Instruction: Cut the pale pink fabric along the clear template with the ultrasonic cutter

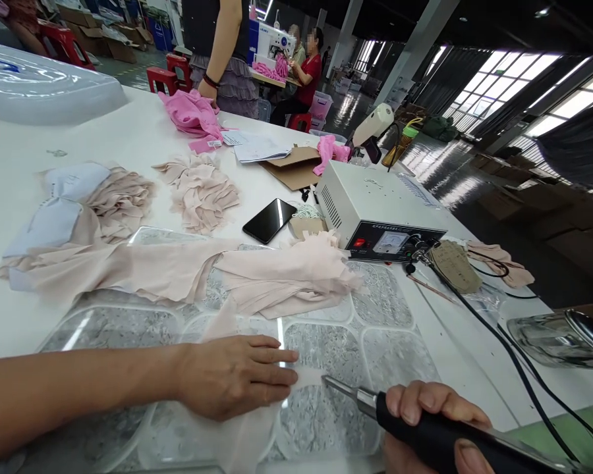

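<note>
My left hand lies flat with fingers stretched out, pressing a thin beige fabric strip onto the grey stone-patterned mat. A narrow end of that strip sticks out past the fingertips. In my right hand is a corded black-handled ultrasonic cutter, its metal tip at the end of the fabric. Just beyond my hands lie stacked beige fabric pieces and a long beige bundle. The cutter's cable runs to a white control box with a dial and red switch.
A black phone lies behind the fabric. Farther back are a beige pile, pink cloth, papers and cardboard. A metal canister stands at right. One person stands across the table; others sit by a sewing machine.
</note>
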Tool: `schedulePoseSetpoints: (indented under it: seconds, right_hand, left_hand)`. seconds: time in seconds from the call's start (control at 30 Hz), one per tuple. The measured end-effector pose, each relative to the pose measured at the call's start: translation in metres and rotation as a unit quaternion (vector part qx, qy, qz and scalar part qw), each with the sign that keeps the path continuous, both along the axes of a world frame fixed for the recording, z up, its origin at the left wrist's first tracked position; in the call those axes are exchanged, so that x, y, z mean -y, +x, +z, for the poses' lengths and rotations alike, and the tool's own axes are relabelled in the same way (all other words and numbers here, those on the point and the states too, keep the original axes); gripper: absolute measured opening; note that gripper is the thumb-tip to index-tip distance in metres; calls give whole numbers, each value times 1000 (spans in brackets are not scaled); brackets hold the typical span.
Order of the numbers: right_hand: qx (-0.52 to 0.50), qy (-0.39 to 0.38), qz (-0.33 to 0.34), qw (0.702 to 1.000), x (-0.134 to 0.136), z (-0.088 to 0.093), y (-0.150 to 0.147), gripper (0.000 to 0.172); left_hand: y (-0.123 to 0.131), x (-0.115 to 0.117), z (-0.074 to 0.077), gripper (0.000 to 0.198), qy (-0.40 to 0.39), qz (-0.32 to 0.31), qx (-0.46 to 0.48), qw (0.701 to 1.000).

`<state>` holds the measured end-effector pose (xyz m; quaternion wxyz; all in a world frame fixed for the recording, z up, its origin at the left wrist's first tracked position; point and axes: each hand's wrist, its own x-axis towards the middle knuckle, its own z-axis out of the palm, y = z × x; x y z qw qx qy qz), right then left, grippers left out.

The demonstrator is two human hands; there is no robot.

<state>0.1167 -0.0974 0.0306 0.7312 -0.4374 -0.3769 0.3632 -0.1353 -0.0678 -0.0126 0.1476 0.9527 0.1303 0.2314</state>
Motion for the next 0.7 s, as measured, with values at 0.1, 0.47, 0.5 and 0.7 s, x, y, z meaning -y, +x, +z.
schedulePoseSetpoints:
  seconds: [0.1,0.47,0.5,0.7]
  right_hand:
    - [-22,6,6,1000,-2,-4,0,19]
    - [-32,25,10,999,-2,-8,3,14]
    - [-31,21,13,999,-2,-8,3,14]
    - [-41,25,10,999,-3,-9,4,15]
  left_hand:
    - [0,-1,1,36,6,-5,7,1000]
    - [-2,0,-1,33,-29,-27,-4,999]
    - [-2,0,-1,33,-32,-28,-4,999]
    - [-2,0,-2,32,-36,-29,15,999]
